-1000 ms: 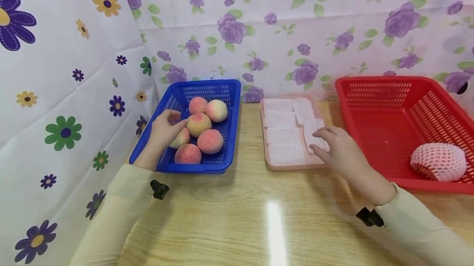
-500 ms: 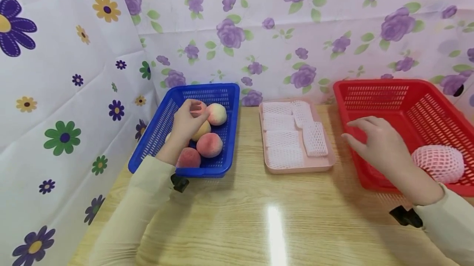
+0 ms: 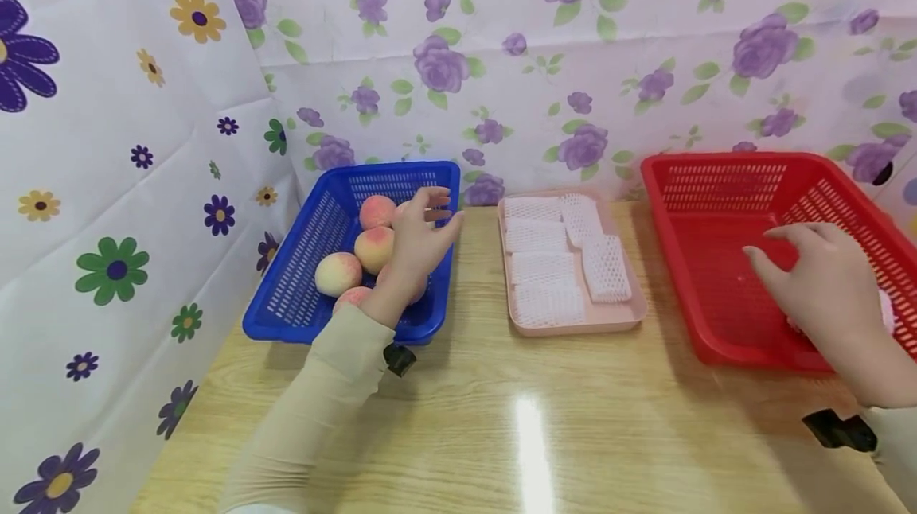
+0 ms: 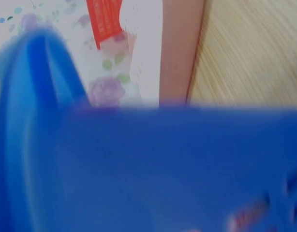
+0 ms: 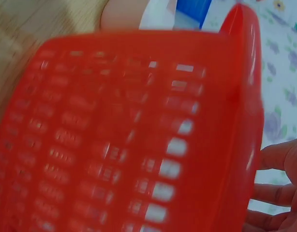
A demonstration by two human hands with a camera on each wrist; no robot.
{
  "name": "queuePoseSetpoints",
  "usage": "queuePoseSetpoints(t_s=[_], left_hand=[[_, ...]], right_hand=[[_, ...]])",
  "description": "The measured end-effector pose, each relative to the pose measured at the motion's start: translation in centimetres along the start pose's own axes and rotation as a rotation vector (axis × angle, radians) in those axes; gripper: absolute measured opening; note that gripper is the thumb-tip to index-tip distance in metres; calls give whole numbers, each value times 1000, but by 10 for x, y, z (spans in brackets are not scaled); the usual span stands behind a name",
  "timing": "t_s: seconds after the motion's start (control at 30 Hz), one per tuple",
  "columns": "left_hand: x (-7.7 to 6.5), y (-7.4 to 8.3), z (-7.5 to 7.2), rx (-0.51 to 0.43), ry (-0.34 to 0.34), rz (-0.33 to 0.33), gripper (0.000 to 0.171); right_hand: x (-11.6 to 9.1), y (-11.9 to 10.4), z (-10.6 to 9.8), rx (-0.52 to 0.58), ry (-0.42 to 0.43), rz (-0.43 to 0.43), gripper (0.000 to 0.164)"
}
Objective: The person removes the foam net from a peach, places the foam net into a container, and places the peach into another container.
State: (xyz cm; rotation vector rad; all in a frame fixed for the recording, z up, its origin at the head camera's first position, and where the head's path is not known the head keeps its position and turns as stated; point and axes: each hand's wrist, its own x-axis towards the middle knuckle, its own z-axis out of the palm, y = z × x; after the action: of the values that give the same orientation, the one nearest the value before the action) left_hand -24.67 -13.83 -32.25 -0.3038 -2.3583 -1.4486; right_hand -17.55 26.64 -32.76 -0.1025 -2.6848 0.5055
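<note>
My left hand [image 3: 419,243] hovers over the right side of a blue basket [image 3: 268,323], fingers loosely bent with nothing between them. Under and beside it lie several peaches [image 3: 338,274], some partly covered by the hand and forearm. Over the red basket [image 3: 727,351] is my right hand [image 3: 824,283], thumb and fingers apart and nothing held. Behind that hand a peach in a pink foam net [image 3: 887,312] is mostly hidden. The left wrist view is filled largely by the blue basket's wall [image 4: 139,164]; in the right wrist view, fingers [image 5: 274,193] show beyond the red rim.
Between the baskets a pink tray [image 3: 573,329] holds several white foam nets [image 3: 548,267], laid in two columns. All three containers stand on a wooden table [image 3: 458,418]. Flowered sheets [image 3: 501,60] close off the back and the left side.
My right hand has moved from the nets in the tray rightward to above the red basket. My left hand has shifted right across the blue basket. The peaches and nets stay in place.
</note>
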Motion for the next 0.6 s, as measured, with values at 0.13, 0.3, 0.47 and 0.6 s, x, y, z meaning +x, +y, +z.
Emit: queuePoseSetpoints(t_s=[0.13,0.3,0.47,0.6], left_hand=[[-5,5,18,-10,-73,-29,39],[-10,10,40,-27,-161,-72,46],[-16,13,62,-108,-179,-131,48],[-21,19,79,-149,-194,-146,48]], right_hand=[[-1,17,-7,-28,-37,120,48],[-4,32,-11,-38,-51,223,55],[-6,47,-9,52,-65,302,60],[1,99,16,98,-46,383,69]])
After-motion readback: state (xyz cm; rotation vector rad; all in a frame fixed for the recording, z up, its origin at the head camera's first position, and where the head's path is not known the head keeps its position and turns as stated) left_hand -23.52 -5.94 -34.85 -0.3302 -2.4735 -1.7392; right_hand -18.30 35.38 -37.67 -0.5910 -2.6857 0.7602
